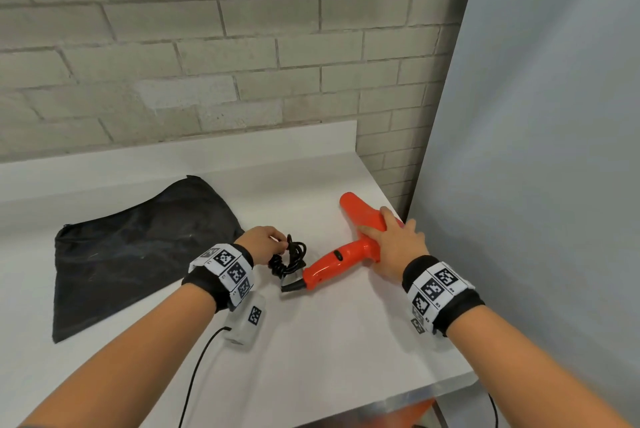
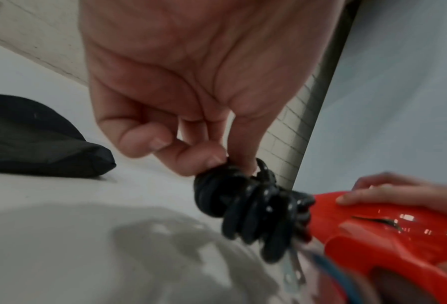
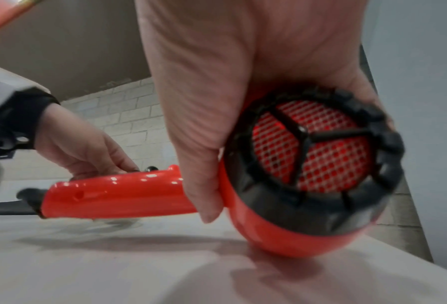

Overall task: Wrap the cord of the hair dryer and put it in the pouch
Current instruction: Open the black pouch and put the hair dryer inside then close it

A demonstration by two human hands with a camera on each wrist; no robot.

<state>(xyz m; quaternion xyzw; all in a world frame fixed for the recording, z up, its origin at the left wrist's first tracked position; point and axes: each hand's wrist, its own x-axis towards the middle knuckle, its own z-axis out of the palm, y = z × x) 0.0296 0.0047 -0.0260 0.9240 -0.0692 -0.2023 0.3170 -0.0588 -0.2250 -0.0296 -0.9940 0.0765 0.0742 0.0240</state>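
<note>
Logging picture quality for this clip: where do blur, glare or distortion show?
Head view: sharp, wide-angle bending of the brick wall. Left wrist view: coiled cord smeared by motion blur, glare spots on the hair dryer. Right wrist view: dryer's rear grille soft, highlights along its handle.

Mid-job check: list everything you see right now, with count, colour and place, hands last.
hair dryer: one, orange-red with a black mesh rear grille, lying on the table at right
cord: one, black, bunched in coils at the end of the dryer's handle
pouch: one, black, flat on the table at left, apart from the dryer
table: one, white, against a grey brick wall
small white box: one, with a black wire, on the table under the left wrist
left hand: pinches the coiled cord
right hand: grips the dryer's body
</note>
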